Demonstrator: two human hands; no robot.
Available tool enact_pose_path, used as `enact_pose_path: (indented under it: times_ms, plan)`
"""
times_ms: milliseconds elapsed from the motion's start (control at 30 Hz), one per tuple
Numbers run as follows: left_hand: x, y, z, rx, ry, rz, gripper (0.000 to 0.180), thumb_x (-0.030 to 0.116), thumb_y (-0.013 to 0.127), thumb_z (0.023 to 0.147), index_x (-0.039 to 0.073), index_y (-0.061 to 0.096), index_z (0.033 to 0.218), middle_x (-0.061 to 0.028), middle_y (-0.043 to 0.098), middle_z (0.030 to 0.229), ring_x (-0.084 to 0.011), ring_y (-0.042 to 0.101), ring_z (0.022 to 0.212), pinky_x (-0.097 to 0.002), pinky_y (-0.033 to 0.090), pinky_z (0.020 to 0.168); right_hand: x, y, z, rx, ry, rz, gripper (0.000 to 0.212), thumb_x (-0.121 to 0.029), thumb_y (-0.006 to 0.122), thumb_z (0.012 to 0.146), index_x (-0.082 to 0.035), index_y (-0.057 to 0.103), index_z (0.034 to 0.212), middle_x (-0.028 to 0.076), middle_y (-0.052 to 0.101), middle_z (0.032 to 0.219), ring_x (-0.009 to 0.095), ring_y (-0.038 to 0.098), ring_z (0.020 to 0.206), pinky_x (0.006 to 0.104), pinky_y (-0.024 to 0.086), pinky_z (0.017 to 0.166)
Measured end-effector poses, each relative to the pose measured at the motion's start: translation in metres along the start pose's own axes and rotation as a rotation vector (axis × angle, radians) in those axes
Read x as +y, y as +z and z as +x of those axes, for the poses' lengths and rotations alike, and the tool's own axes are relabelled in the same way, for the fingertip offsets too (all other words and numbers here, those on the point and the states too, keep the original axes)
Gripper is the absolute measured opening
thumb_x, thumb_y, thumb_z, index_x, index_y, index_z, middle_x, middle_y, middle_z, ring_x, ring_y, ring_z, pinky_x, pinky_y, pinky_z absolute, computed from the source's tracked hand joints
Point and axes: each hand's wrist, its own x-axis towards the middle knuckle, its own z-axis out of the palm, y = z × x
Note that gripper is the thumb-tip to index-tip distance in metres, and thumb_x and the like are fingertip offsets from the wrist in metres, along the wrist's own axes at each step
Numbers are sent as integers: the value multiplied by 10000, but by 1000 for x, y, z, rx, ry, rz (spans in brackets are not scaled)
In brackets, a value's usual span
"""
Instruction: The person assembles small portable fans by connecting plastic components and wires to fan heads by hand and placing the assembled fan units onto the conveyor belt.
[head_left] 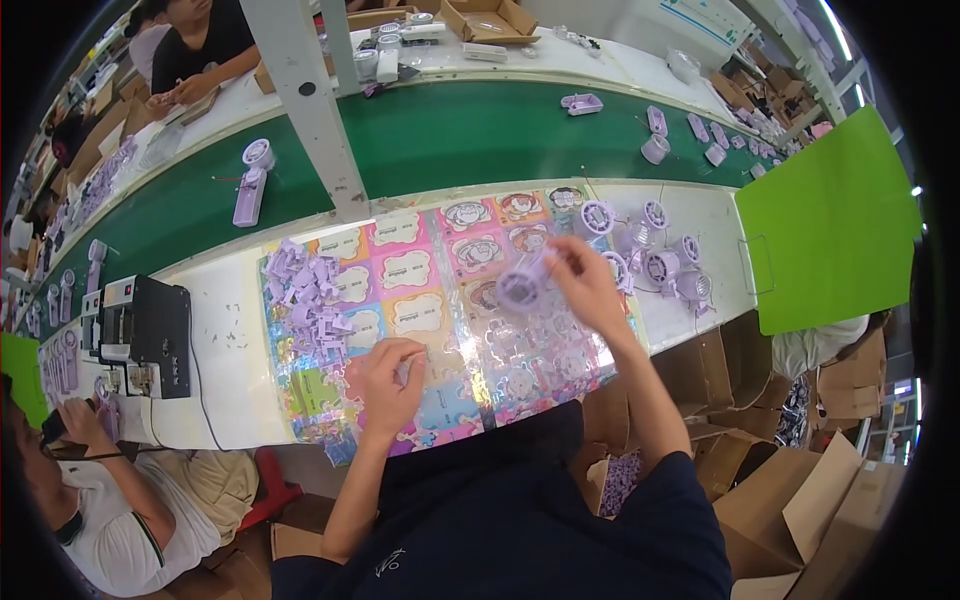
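Observation:
My right hand [588, 287] is over the middle of the patterned mat [405, 268], its fingers pinching the edge of a round lilac fan housing [518, 291], which is blurred by motion. Low on the mat rests my left hand [388, 384], fingers curled together; what they hold, if anything, is hidden. Beyond it, at the mat's left side, lies a heap of small lilac plastic parts [305, 295]. Several more round lilac fan housings [662, 267] with thin wires stand on the white table to the right of my right hand.
A black machine [150, 335] with a cable stands left. Behind the table a green conveyor [450, 135] carries lilac fan parts, and a metal post [318, 110] rises before it. A green panel [835, 225] borders the right. A co-worker [120, 490] sits left; cardboard boxes [800, 520] lie lower right.

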Motion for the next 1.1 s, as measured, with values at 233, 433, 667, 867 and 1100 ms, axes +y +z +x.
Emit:
enact_pose_path:
  times_ms: [233,433,667,867,1100]
  plan:
    - [0,3,-1,2,153,161,116,-11,677,832,12,689,945,-120,664,953,-306,638,923,-379,499,810,21,-34,73,57,-228,-624,270,-198,667,898,-12,727,1084,192,707,966,383,591,1042,470,462,947]
    - [5,5,-2,16,83,161,125,-17,667,837,10,685,957,-123,661,963,-305,638,925,-381,501,814,32,-16,86,239,-307,-646,231,-241,670,903,-48,722,1019,145,665,1076,344,584,1054,452,450,908]
    - [7,6,1,9,110,207,138,-23,664,824,11,680,957,-124,657,970,-313,635,929,-388,502,814,47,7,80,255,-410,-658,217,-232,673,901,-33,711,978,119,628,1003,318,588,1007,442,441,885]
    - [7,6,3,9,157,277,132,-23,671,805,5,676,935,-119,653,957,-318,627,918,-394,492,810,46,12,83,281,-360,-507,158,-183,708,851,-38,713,911,124,630,973,315,590,989,440,442,873]
    - [7,10,3,2,181,277,115,-17,675,808,4,675,921,-116,651,953,-311,621,911,-390,481,797,55,-1,89,261,-292,-273,146,-120,710,842,25,707,863,128,664,858,268,654,792,359,509,731]
